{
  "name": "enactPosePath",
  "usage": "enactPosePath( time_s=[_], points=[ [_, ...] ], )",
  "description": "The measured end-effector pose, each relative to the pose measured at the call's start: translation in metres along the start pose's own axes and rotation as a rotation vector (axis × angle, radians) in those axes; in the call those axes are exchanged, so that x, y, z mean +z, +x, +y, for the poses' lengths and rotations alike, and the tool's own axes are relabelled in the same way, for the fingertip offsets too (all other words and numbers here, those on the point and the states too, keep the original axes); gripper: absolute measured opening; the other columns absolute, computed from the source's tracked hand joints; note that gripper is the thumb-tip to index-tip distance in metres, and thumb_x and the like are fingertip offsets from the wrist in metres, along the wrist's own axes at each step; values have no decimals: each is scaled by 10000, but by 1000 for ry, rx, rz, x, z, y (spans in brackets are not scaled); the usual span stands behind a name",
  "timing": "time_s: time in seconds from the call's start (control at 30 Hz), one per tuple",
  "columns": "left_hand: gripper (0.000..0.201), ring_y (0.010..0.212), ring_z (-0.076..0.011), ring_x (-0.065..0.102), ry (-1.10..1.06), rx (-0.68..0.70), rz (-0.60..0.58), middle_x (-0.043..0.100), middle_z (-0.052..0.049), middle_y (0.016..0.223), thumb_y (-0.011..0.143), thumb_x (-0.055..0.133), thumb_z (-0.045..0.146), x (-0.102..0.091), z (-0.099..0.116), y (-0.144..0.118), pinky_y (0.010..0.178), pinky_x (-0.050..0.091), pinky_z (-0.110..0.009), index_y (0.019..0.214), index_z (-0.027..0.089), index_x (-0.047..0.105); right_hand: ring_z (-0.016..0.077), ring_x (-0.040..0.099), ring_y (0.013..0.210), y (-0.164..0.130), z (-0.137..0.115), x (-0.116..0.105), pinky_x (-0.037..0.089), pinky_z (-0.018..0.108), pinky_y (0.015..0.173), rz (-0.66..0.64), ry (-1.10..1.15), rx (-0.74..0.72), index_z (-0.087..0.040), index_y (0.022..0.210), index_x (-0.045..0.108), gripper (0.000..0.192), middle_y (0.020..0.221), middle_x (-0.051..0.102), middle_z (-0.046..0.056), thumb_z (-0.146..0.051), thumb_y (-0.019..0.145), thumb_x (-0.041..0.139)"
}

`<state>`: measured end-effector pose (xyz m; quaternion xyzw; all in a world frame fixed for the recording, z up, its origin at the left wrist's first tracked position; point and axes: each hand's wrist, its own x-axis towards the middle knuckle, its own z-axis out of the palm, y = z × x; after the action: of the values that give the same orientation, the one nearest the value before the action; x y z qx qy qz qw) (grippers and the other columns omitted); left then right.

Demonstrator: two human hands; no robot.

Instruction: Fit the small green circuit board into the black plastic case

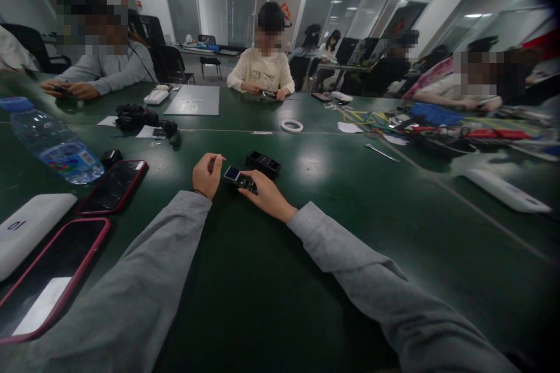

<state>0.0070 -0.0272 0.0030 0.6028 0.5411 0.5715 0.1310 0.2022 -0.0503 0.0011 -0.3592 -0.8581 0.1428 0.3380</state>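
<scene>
Grey sleeves run up from the camera to both hands, which meet over the dark green table (271, 280): the right hand (268, 193) closes on a small dark electronic module with a bluish square face (237, 178), resting on the tabletop, while the left hand (207, 173) is curled beside it, fingertips pinched, though whether they hold anything I cannot tell. Just beyond lies a black rectangular open plastic housing (263, 163), apart from the module, so the two pieces look not yet joined and the work seems at an early or middle stage.
</scene>
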Motion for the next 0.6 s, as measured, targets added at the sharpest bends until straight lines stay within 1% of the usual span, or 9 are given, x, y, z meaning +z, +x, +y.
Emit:
enactPosePath(
  time_s=[0.1, 0.23, 0.33, 0.4, 0.43, 0.47, 0.5, 0.57, 0.6],
  points=[
    [334, 505, -77, 431, -18, -38, -8, 575, 1, 701, 888, 444, 454, -1, 1, 0, 497, 331, -221, 854, 178, 630, 210, 533, 1057, 0, -5, -2, 453, 390, 926, 23, -14, -13, -198, 1250, 470, 396, 1121, 563, 84, -351, 897, 563],
    [352, 489, -81, 418, -27, -73, 0, 545, 13, 654, 886, 436, 471, -1, 1, 1, 477, 305, -230, 843, 183, 635, 214, 526, 1043, 0, -11, -6, 437, 386, 920, 119, -80, -10, -184, 1210, 498, 315, 1101, 569, 86, -357, 951, 450],
    [413, 469, -92, 397, -3, -94, -9, 466, 26, 538, 886, 416, 496, -3, 0, 1, 482, 304, -239, 688, 183, 598, 218, 523, 1042, -1, -11, -8, 427, 393, 920, 232, -125, 30, -188, 1132, 538, 266, 1080, 574, 81, -330, 974, 378],
    [471, 468, -100, 395, 18, -90, -26, 409, 28, 475, 887, 400, 510, -4, 0, 2, 500, 317, -243, 567, 187, 521, 219, 520, 1049, -2, -9, -10, 426, 396, 925, 305, -140, 65, -188, 1105, 546, 268, 1071, 570, 82, -319, 979, 349],
    [491, 469, -103, 396, 25, -84, -29, 399, 27, 462, 889, 392, 514, -4, -1, 2, 508, 322, -245, 533, 189, 487, 223, 514, 1063, -2, -8, -10, 425, 402, 934, 322, -151, 71, -185, 1116, 540, 270, 1081, 563, 88, -329, 976, 359],
    [502, 473, -104, 399, 29, -79, -28, 400, 25, 459, 890, 385, 516, -4, -1, 2, 514, 327, -247, 517, 191, 465, 233, 503, 1086, -2, -7, -9, 423, 413, 946, 315, -166, 63, -181, 1149, 526, 286, 1107, 550, 97, -354, 964, 394],
    [506, 477, -106, 403, 29, -76, -20, 407, 23, 462, 891, 380, 517, -4, -1, 2, 519, 330, -248, 511, 192, 454, 248, 488, 1116, -2, -6, -8, 423, 425, 958, 285, -182, 43, -176, 1200, 499, 341, 1149, 531, 110, -390, 940, 449],
    [505, 482, -108, 407, 25, -80, 2, 413, 22, 465, 891, 375, 518, -4, -2, 2, 522, 333, -249, 509, 195, 444, 271, 473, 1151, -2, -6, -5, 434, 446, 961, 165, -206, -9, -173, 1303, 422, 517, 1225, 487, 131, -438, 879, 555],
    [504, 483, -109, 406, 22, -83, 9, 410, 22, 464, 890, 376, 518, -4, -3, 2, 521, 332, -249, 507, 196, 440, 272, 483, 1143, -3, -7, -4, 446, 448, 951, 95, -209, -28, -178, 1328, 397, 560, 1233, 483, 132, -433, 864, 581]
  ],
)
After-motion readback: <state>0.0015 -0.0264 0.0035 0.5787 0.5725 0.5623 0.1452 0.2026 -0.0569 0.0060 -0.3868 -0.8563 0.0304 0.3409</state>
